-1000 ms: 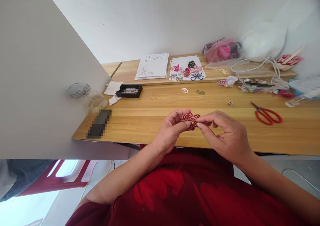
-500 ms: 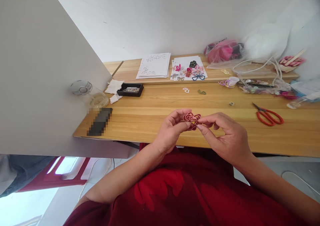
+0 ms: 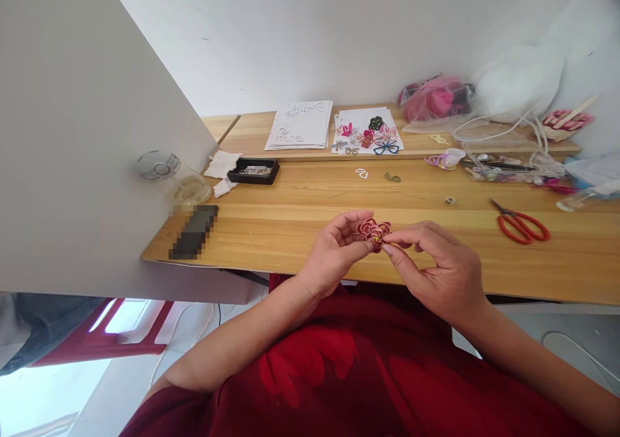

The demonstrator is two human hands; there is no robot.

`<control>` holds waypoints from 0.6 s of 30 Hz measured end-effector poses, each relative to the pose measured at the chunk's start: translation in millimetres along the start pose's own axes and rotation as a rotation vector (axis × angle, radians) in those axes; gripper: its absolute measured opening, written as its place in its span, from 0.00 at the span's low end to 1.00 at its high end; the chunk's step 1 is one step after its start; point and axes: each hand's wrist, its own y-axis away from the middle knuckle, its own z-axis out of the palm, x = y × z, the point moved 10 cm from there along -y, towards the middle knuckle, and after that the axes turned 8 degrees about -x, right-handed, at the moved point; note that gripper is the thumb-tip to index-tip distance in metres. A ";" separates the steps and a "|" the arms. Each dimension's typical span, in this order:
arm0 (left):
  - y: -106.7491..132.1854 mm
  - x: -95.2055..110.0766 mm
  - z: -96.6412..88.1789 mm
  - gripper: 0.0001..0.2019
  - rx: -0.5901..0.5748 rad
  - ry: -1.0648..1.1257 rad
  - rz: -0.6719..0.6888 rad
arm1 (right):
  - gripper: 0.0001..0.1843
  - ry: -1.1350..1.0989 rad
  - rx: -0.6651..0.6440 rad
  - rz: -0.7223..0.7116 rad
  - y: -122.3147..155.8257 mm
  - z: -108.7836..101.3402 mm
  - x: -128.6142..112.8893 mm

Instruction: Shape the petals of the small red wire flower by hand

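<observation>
Between my two hands, over the front part of the table, is a dark red craft flower (image 3: 376, 229) with light-edged looped petals and a small yellow centre. My left hand (image 3: 335, 250) grips it from the left, thumb in front and fingers behind the petals. From the right, my right hand (image 3: 438, 259) pinches a petal edge near the centre between thumb and forefinger. The flower's back is hidden by my left fingers.
Red-handled scissors (image 3: 520, 223) lie to the right, near a small spool (image 3: 450, 200). A black tray (image 3: 253, 171) of beads and a phone (image 3: 194, 232) are at left. Papers (image 3: 299, 125) and several finished flowers (image 3: 368, 138) rest on the raised shelf. Plastic bags (image 3: 438, 101) stand behind.
The flower is tipped slightly, showing its petals and yellow centre at a somewhat different angle. Both hands keep their hold in nearly the same place; the view has shifted a little.
</observation>
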 end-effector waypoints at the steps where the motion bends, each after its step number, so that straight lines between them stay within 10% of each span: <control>1: 0.4 -0.4 0.0 0.23 0.000 -0.005 -0.003 | 0.09 0.003 -0.003 0.007 0.1 0.5 0.5; 18: 5.6 4.2 3.1 0.20 0.023 -0.094 -0.009 | 0.08 0.087 -0.014 -0.001 -2.0 6.9 -8.7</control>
